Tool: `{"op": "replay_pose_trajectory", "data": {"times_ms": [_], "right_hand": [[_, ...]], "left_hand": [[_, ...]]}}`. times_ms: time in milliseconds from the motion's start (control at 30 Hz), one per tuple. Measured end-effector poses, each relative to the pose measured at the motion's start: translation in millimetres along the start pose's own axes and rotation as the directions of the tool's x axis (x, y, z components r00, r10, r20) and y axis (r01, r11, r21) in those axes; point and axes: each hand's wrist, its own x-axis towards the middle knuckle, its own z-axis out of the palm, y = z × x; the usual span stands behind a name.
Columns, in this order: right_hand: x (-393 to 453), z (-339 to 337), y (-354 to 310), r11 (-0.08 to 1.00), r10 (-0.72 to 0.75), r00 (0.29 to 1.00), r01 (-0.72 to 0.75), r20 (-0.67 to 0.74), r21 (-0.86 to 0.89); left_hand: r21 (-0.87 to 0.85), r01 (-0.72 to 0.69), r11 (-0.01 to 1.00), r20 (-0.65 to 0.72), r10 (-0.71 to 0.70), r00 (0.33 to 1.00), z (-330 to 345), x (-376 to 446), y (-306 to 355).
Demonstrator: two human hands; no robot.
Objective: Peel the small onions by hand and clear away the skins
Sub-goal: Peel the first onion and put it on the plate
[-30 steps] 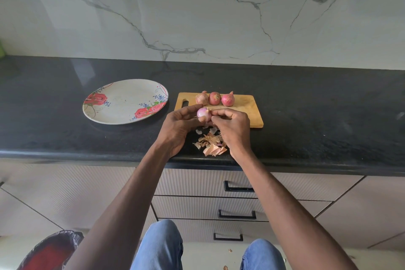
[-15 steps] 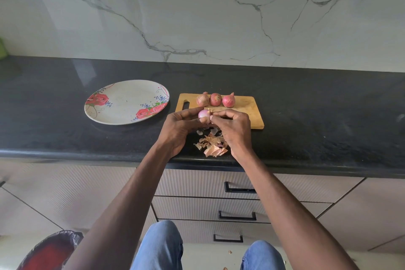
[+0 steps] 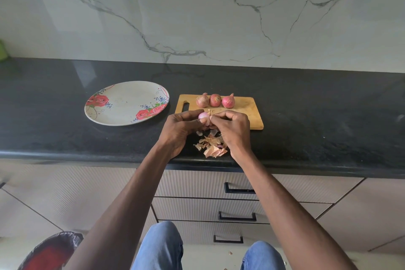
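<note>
My left hand grips a small pale pink onion, mostly bare of skin, just above the black counter's front part. My right hand pinches the onion's tan stem tip from the right. Under both hands lies a pile of dry onion skins on the counter. Three unpeeled reddish onions sit in a row on the far half of a small wooden cutting board.
A floral plate lies left of the board. The black counter's front edge runs just below the skins. Drawers with black handles are beneath. A bin lined with a dark bag stands on the floor at lower left.
Both hands have stayed over the skin pile. The right fingers have shifted on the onion's top and now pinch the tan stem tip.
</note>
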Motion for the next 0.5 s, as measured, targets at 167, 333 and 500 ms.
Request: {"op": "replay_pose_trajectory", "data": {"times_ms": [167, 333, 500], "right_hand": [[0.6, 0.2, 3.8, 0.996, -0.042, 0.999, 0.041, -0.011, -0.079], [1.9, 1.5, 5.3, 0.996, -0.036, 0.999, 0.034, -0.02, -0.081], [2.7, 0.4, 9.0, 0.997, -0.068, 0.998, 0.067, -0.009, -0.035]], "left_hand": [[0.061, -0.003, 0.998, -0.001, 0.003, 1.0, 0.6, -1.2, 0.7], [0.057, -0.012, 0.998, -0.019, 0.013, 1.0, 0.4, -0.9, 0.4], [0.006, -0.014, 1.0, -0.005, 0.014, 1.0, -0.7, 0.7, -0.1]]}}
